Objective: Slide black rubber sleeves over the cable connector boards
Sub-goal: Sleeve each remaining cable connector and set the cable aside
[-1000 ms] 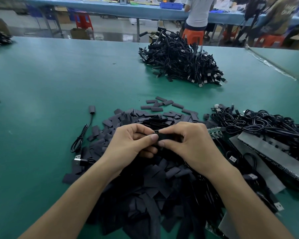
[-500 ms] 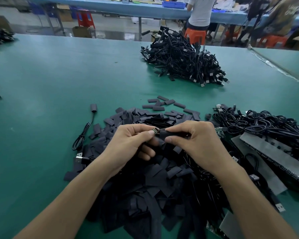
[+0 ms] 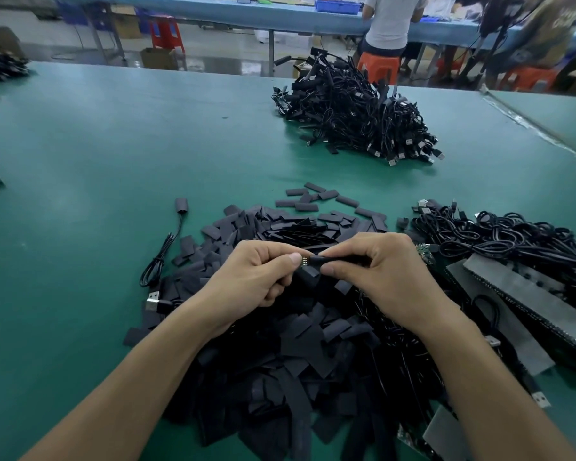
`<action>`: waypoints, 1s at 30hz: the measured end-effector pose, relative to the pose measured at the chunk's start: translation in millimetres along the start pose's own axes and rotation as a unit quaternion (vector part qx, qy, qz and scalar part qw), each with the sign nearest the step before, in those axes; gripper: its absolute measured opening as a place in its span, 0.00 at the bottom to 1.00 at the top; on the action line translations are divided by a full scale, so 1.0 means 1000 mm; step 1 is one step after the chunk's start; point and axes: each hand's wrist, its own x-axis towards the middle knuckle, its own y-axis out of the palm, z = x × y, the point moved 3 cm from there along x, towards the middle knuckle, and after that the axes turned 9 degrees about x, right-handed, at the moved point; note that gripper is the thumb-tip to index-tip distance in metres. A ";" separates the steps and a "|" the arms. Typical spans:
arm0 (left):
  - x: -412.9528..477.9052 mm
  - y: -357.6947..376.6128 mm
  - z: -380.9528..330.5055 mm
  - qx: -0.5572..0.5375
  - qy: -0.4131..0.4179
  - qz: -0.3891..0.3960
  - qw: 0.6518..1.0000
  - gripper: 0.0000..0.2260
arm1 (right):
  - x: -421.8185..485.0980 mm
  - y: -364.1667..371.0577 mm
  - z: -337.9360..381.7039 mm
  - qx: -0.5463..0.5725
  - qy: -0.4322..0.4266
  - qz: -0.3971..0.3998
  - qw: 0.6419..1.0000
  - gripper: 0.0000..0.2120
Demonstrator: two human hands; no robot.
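Note:
Both hands meet above a big heap of flat black rubber sleeves point(image 3: 280, 344). My left hand point(image 3: 250, 277) pinches the small end of a connector board point(image 3: 304, 260), whose metal contacts peek out by the thumb. My right hand point(image 3: 376, 271) grips a black sleeve point(image 3: 326, 261) that covers most of that board. The two hands are almost touching at the fingertips. The cable of this piece is hidden under my right hand.
A pile of bare cables point(image 3: 512, 241) and grey strips point(image 3: 526, 294) lies at the right. A heap of cables point(image 3: 356, 111) sits further back. One sleeved cable point(image 3: 167, 251) lies left of the sleeves. People sit at a blue bench behind the green table point(image 3: 97, 144).
The board's contact end has come out from under my left fingers and now shows at the sleeve's left mouth. My right hand shifted slightly right along the sleeve.

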 end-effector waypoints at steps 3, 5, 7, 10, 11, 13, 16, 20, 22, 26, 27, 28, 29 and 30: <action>-0.001 -0.001 0.000 0.003 0.002 0.005 1.000 0.13 | 0.000 0.000 -0.001 -0.001 -0.001 0.005 1.000 0.09; -0.001 -0.001 0.000 0.005 0.005 0.009 1.000 0.13 | 0.000 0.000 -0.001 -0.002 0.000 0.007 1.000 0.09; -0.001 -0.001 0.000 0.005 0.007 0.011 1.000 0.13 | 0.000 0.001 0.000 0.000 -0.002 0.009 1.000 0.10; -0.002 -0.002 -0.001 0.003 0.005 0.015 1.000 0.12 | 0.000 0.000 -0.001 -0.001 0.000 0.012 1.000 0.11; -0.002 -0.002 -0.001 0.001 0.003 0.015 1.000 0.11 | 0.000 0.000 -0.001 -0.006 0.001 0.010 1.000 0.11; -0.002 -0.002 -0.001 -0.006 -0.003 0.013 1.000 0.09 | 0.000 0.000 -0.002 -0.015 0.004 0.004 1.000 0.12; -0.002 -0.001 0.000 -0.005 -0.005 0.016 1.000 0.08 | 0.000 0.000 -0.001 -0.020 0.004 0.012 1.000 0.13; -0.001 -0.002 0.001 -0.008 0.001 0.023 1.000 0.09 | 0.000 0.000 0.000 -0.010 0.003 0.017 1.000 0.11; -0.001 -0.002 0.002 -0.003 0.008 0.023 1.000 0.08 | 0.000 0.000 0.000 -0.007 0.003 0.014 1.000 0.11; 0.000 -0.004 0.004 -0.013 0.024 0.025 0.999 0.06 | 0.000 0.000 0.001 0.002 0.010 0.009 1.000 0.10; 0.000 -0.005 0.004 -0.017 0.027 0.027 0.999 0.05 | 0.000 0.000 0.002 0.009 0.013 0.010 1.000 0.10; 0.000 -0.005 0.003 -0.023 0.029 0.028 0.999 0.03 | 0.000 0.000 0.002 0.019 0.014 0.009 1.000 0.10; 0.000 -0.005 0.002 -0.028 0.030 0.030 0.999 0.02 | 0.000 0.000 0.003 0.029 0.016 0.006 0.999 0.11; 0.000 -0.006 0.002 -0.031 0.030 0.033 0.999 0.02 | 0.000 -0.001 0.003 0.034 0.017 0.001 0.999 0.11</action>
